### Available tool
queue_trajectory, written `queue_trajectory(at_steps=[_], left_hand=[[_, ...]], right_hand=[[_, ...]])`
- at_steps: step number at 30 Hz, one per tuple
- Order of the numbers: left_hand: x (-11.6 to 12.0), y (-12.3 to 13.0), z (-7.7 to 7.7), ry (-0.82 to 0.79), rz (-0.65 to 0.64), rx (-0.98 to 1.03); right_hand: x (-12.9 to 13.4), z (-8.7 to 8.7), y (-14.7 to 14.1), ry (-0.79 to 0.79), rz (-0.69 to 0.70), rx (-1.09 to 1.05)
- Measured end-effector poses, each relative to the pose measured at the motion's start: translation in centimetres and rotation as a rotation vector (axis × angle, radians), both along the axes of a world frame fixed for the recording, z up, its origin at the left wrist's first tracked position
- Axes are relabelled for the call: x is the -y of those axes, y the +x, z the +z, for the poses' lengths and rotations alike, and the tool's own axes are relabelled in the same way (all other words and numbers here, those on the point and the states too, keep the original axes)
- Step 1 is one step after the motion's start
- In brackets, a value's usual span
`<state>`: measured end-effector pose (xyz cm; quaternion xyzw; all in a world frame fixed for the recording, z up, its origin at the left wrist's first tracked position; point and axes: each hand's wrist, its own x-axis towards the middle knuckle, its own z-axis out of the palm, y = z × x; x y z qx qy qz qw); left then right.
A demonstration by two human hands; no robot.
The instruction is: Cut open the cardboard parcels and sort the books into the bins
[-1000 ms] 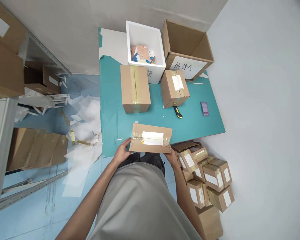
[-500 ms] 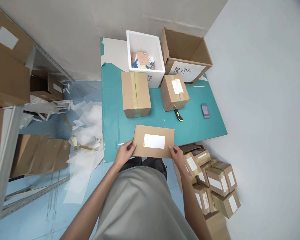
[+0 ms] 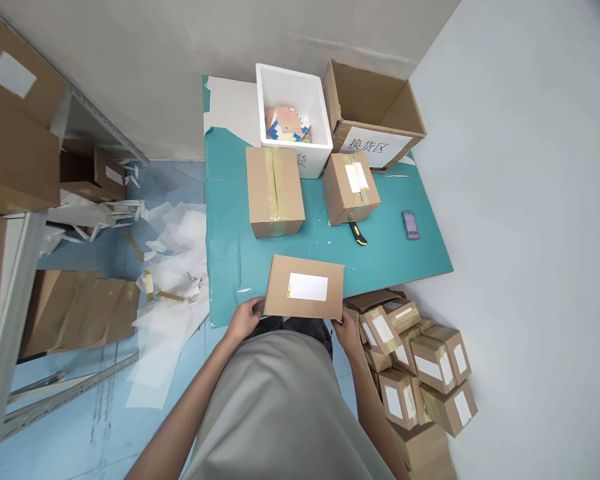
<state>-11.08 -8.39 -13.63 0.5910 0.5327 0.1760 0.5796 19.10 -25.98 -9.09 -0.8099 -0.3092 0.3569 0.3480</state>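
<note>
A flat cardboard mailer (image 3: 280,303) with a white label lies at the near edge of the green-topped table (image 3: 225,247), its label side up. At its lower left corner, my left hand (image 3: 247,318) is closed on the edge, fingertips partly hidden. My right hand (image 3: 347,331) grips the lower right corner from below, and some of its fingers are out of sight under the cardboard. Beyond the mailer stand a taped carton (image 3: 276,190) and a smaller labelled carton (image 3: 350,190). A black and yellow utility knife (image 3: 359,233) pokes out from beside the smaller one.
At the back stand a white foam box (image 3: 295,150) holding flat packets and an open cardboard box (image 3: 380,127) with a handwritten sign. A blurred purple item (image 3: 411,225) lies right. Several parcels (image 3: 435,363) are piled below right; shelving (image 3: 17,320) and paper sheets (image 3: 165,320) are left.
Both hands have slid down toward the mailer's lower corners, closer to my body. The right thumb no longer rests on the mailer's face, and the mailer has tilted slightly.
</note>
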Motion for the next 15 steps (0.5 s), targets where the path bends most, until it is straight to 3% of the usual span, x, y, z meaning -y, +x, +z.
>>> queue_trajectory(at_steps=[5,12,15], left_hand=[[0.1,0.5,2.2,-0.062,-0.031,0.022],[-1.6,1.9,8.7,0.132,0.006,0.025],[-3.0,2.6,10.3,0.210,0.052,-0.050]], right_hand=[[-0.4,0.4,0.5,0.036,-0.038,-0.015],[-3.2,5.7,2.9,0.131,-0.117,0.113],[-4.8,6.3,2.6,0.122,-0.131,0.140]])
